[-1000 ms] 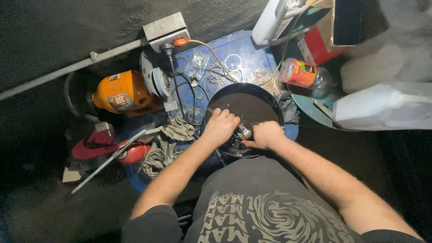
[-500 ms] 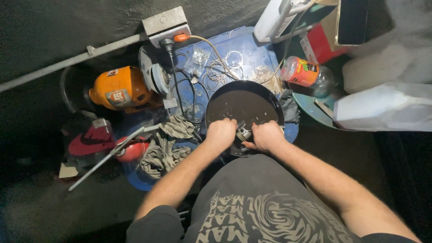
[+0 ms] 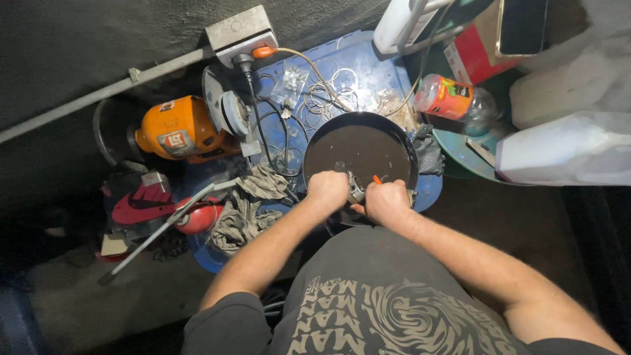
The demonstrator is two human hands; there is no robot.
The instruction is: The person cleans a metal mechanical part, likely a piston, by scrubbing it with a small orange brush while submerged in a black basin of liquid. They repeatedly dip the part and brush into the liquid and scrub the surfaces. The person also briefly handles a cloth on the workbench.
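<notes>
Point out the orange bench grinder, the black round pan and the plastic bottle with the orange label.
orange bench grinder [image 3: 172, 128], head view, on its orange motor housing.
black round pan [image 3: 361, 146], head view, on its dark inner bottom.
plastic bottle [image 3: 447, 97], head view, on its orange label.

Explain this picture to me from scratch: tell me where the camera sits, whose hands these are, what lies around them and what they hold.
The camera is worn on a person's head and looks straight down, so both bare arms belong to that person. The left hand and the right hand meet over a round black pan of dark liquid, closed around a small silvery metal part. A small orange tip shows just above the right hand; what it belongs to is hidden. The pan rests on a blue plastic surface strewn with wire rings. To the left sit an orange bench grinder, crumpled grey rags and a red-and-black shoe. To the right lie a clear plastic bottle with an orange label and a white plastic container.
</notes>
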